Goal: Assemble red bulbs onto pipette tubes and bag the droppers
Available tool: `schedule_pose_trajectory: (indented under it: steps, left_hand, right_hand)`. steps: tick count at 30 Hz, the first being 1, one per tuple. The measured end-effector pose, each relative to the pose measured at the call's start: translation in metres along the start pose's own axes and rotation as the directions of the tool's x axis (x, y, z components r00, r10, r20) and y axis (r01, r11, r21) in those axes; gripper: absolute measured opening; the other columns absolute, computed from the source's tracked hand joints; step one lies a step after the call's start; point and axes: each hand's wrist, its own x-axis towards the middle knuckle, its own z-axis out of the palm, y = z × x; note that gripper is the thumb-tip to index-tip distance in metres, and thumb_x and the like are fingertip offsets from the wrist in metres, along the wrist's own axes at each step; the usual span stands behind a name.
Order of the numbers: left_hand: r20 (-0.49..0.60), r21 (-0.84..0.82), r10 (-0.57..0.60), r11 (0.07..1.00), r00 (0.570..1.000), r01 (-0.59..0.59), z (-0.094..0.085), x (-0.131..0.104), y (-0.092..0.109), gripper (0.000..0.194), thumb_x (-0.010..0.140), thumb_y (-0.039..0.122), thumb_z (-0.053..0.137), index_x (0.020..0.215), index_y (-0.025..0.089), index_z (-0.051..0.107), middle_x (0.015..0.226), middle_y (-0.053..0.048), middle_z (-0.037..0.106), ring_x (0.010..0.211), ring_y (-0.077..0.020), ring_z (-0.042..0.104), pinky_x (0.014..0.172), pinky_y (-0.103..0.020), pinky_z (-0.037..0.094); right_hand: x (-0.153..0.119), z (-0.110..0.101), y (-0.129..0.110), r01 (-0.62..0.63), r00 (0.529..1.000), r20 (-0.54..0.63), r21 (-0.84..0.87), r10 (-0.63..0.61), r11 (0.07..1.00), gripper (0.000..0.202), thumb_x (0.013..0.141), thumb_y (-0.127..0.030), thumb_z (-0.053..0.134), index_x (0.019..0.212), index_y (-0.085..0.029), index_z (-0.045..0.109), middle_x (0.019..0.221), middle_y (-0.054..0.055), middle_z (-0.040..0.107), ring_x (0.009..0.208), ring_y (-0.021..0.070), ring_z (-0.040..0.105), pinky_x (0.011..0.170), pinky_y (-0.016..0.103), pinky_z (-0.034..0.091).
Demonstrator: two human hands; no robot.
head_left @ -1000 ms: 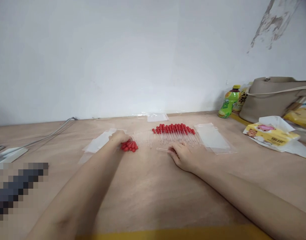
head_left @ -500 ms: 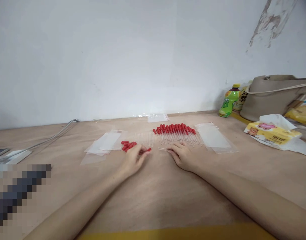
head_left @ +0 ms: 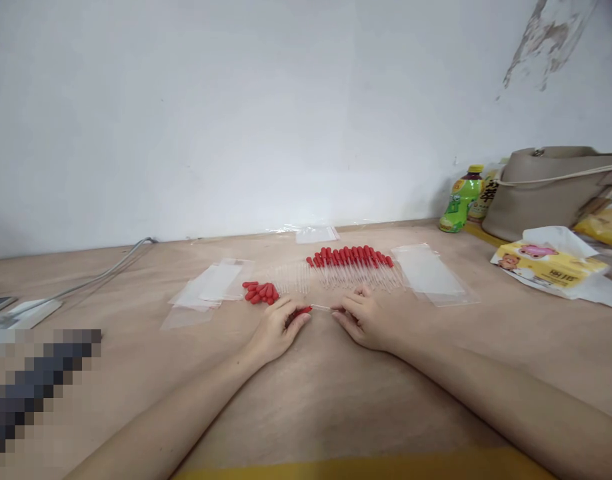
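Note:
My left hand [head_left: 280, 325] is closed on a red rubber dropper bulb [head_left: 303, 311], its open end facing right. A clear dropper tube [head_left: 322, 307] is pinched in my right hand [head_left: 361, 317], and its left end meets the mouth of the bulb. How far the tube sits inside, I cannot tell. Loose red bulbs [head_left: 260, 292] lie in a heap just beyond my left hand. Several bare clear tubes [head_left: 295, 279] lie side by side behind the hands. Beyond my right hand is a row of droppers with red bulbs [head_left: 356, 257] on their far ends.
Clear plastic bags lie at the left [head_left: 206, 285] and right [head_left: 429, 273], with another bag [head_left: 317, 234] near the wall. At the right stand a green bottle [head_left: 460, 201], a tissue pack [head_left: 551, 263] and a grey-beige bag [head_left: 541, 193]. A cable [head_left: 111, 270] runs along the left.
My left hand has moved right and slightly nearer to me, bringing the red bulb up to the tube's end. The gap between bulb and tube has closed. My right hand has hardly moved.

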Motion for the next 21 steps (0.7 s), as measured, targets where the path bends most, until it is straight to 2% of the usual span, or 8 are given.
schedule_pose_trajectory:
  steps: [6,10,15,21]
  left_hand:
    - [0.005,-0.008,-0.026,1.000,1.000,0.026,0.000,0.000,-0.001,0.017,0.085,0.027,0.046,0.083,0.016,0.059,0.070,-0.001,0.061,0.061,-0.0118,0.054,0.058,-0.022,0.041]
    - [0.023,-0.085,-0.016,0.996,1.000,0.018,-0.001,-0.001,-0.001,0.017,0.085,0.027,0.046,0.085,0.017,0.061,0.074,-0.002,0.063,0.065,-0.0125,0.056,0.059,-0.022,0.043]
    - [0.099,-0.127,0.015,0.992,0.995,-0.002,-0.003,-0.002,0.001,0.019,0.086,0.026,0.045,0.085,0.018,0.062,0.075,-0.002,0.064,0.066,-0.0132,0.057,0.061,-0.023,0.044]
    - [0.170,-0.028,0.016,1.000,0.985,-0.011,-0.003,-0.004,0.005,0.021,0.086,0.028,0.046,0.085,0.018,0.064,0.072,-0.002,0.064,0.064,-0.0127,0.057,0.059,-0.022,0.043]
  right_hand:
    - [0.001,-0.004,-0.004,0.015,0.999,0.038,0.045,-0.016,0.999,0.019,0.085,-0.022,0.041,0.081,-0.019,0.060,0.070,0.001,0.061,0.061,0.0118,0.048,0.067,0.028,0.033]
    - [0.004,-0.011,-0.005,-0.017,0.997,0.078,0.068,0.012,0.998,0.018,0.084,-0.023,0.044,0.083,-0.021,0.062,0.069,0.000,0.062,0.061,0.0121,0.049,0.066,0.029,0.032]
    - [0.004,-0.011,0.002,-0.014,0.993,0.117,0.129,-0.002,0.992,0.019,0.085,-0.024,0.045,0.086,-0.023,0.064,0.070,-0.001,0.065,0.055,0.0103,0.046,0.068,0.030,0.030]
    - [0.002,-0.010,0.004,0.116,0.988,0.104,0.005,-0.116,0.993,0.021,0.083,-0.018,0.044,0.079,-0.021,0.064,0.072,0.000,0.063,0.058,0.0101,0.047,0.067,0.030,0.027]
